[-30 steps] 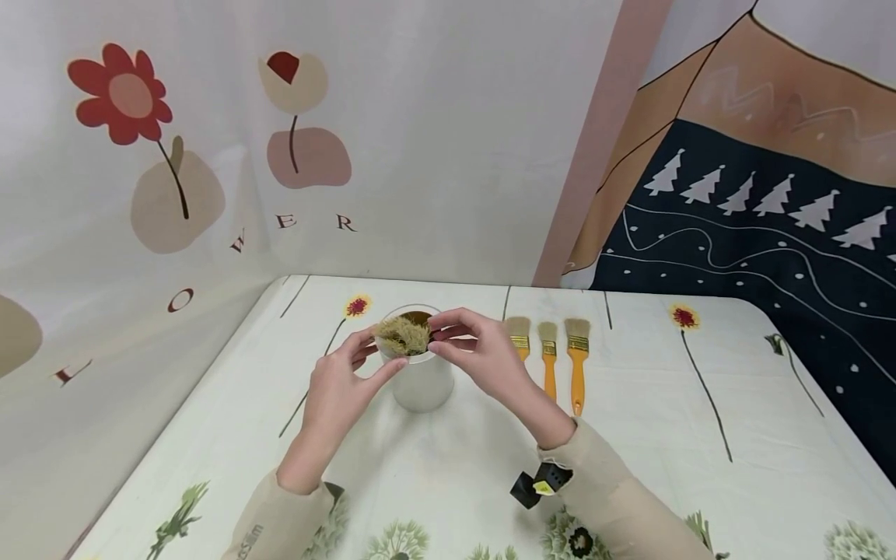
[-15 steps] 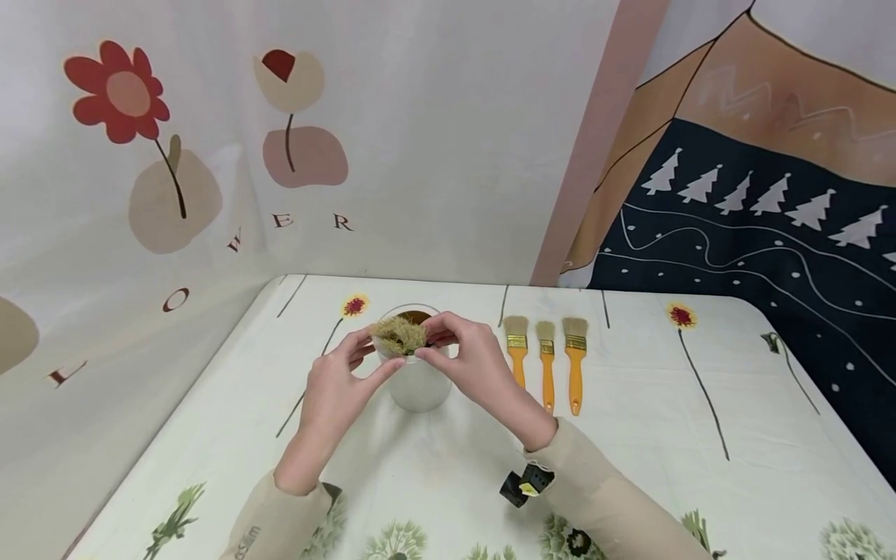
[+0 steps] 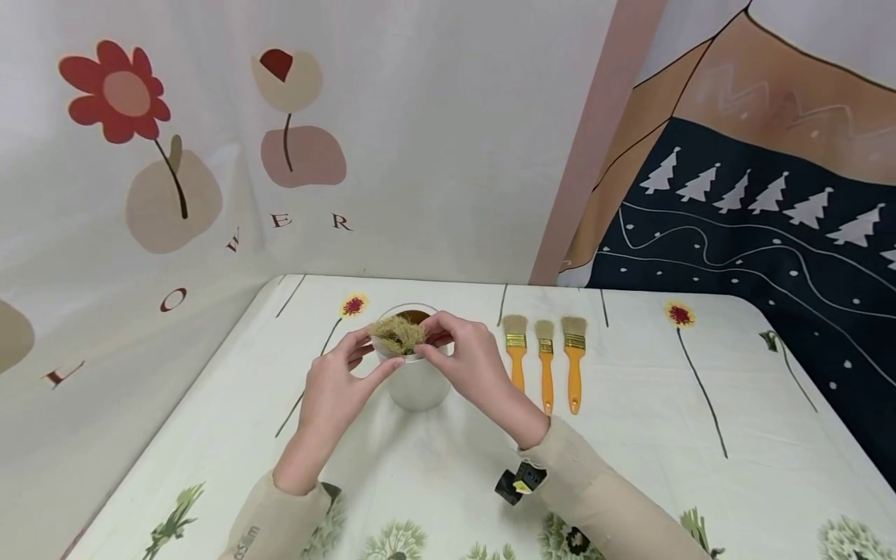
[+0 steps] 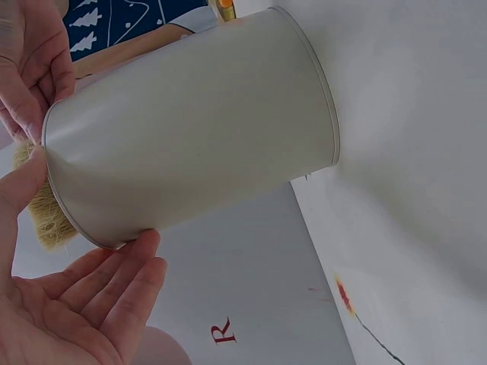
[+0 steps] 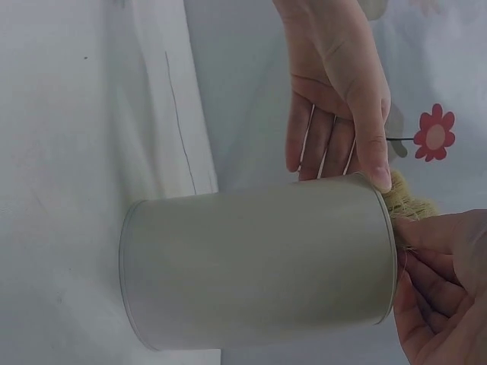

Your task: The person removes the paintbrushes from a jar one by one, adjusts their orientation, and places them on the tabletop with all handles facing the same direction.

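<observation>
A pale cylindrical pot (image 3: 418,389) stands upright on the table, with a brown interior visible over its far rim. Yellowish-green, moss-like fibre (image 3: 400,334) bunches at the pot's mouth. My left hand (image 3: 330,400) holds the pot's left side near the top, thumb at the rim; the left wrist view shows its fingers (image 4: 133,285) against the wall. From the right, my right hand (image 3: 483,365) pinches the edge of the fibre between thumb and fingers. In the right wrist view, those fingertips (image 5: 411,232) are right at the rim. Whatever lies under the fibre is hidden.
Three flat paintbrushes with orange handles, the middle one (image 3: 546,365) smaller, lie side by side to the pot's right. A flower-printed white cloth (image 3: 630,459) covers the table. Behind rises a printed fabric backdrop (image 3: 448,155).
My right hand has shifted slightly left, further onto the fibre at the pot's mouth. My left hand and the pot stay in place; the head view has moved a little.
</observation>
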Tool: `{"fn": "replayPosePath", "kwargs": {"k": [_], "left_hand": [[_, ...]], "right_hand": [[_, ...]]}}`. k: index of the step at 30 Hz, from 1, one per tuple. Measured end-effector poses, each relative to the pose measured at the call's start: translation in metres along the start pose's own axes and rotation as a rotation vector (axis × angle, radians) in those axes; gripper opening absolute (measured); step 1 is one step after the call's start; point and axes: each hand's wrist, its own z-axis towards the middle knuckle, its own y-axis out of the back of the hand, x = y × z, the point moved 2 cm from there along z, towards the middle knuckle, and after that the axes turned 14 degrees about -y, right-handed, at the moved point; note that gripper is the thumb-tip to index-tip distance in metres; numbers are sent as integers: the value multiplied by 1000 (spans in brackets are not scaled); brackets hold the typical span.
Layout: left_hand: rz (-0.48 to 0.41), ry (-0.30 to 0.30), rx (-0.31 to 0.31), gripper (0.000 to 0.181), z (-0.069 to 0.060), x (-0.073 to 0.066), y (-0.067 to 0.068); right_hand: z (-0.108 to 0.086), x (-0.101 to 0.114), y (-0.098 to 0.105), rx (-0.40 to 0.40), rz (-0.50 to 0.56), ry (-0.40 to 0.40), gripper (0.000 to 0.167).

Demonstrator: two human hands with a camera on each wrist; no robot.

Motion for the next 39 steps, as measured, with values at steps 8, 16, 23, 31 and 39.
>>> {"fn": "replayPosePath", "kwargs": {"k": [8, 16, 23, 31, 39], "left_hand": [[-9, -18, -10, 61, 0, 2, 0], [-3, -6, -4, 63, 1, 2, 0], [-7, -25, -12, 65, 0, 3, -1], [0, -33, -16, 66, -1, 3, -1], [-11, -19, -7, 66, -1, 2, 0]], "right_hand": [[2, -3, -1, -8, 43, 13, 12], [3, -2, 3, -18, 125, 27, 11], [1, 2, 13, -69, 157, 66, 12], [3, 10, 29, -90, 236, 73, 12], [3, 17, 48, -132, 296, 69, 13]]}}
